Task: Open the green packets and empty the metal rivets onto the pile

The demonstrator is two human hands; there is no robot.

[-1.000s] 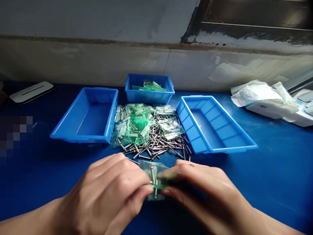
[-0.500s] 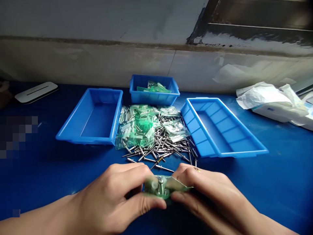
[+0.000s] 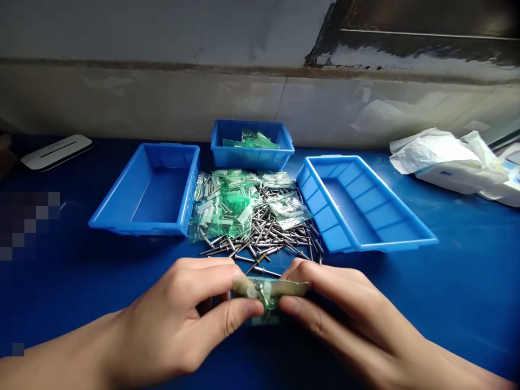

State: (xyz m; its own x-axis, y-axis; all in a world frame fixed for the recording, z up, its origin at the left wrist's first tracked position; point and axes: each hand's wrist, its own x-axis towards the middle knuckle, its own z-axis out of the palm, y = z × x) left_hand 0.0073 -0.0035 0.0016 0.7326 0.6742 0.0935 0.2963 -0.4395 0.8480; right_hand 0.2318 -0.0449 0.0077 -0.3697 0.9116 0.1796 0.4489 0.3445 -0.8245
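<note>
From the head view, the left hand (image 3: 190, 314) and right hand (image 3: 345, 309) meet near the front edge of the blue tabletop (image 3: 467, 281), fingers of both pinched on one small green plastic packet (image 3: 266, 291) with metal pieces inside. Just beyond lies a pile of loose screws (image 3: 276, 241) and more packets (image 3: 227, 208), between two blue trays, left (image 3: 138, 222) and right (image 3: 382, 244). A smaller bin (image 3: 252, 157) stands toward the back edge.

Single head view — forward, downward, close over table (image 3: 467, 260)
</note>
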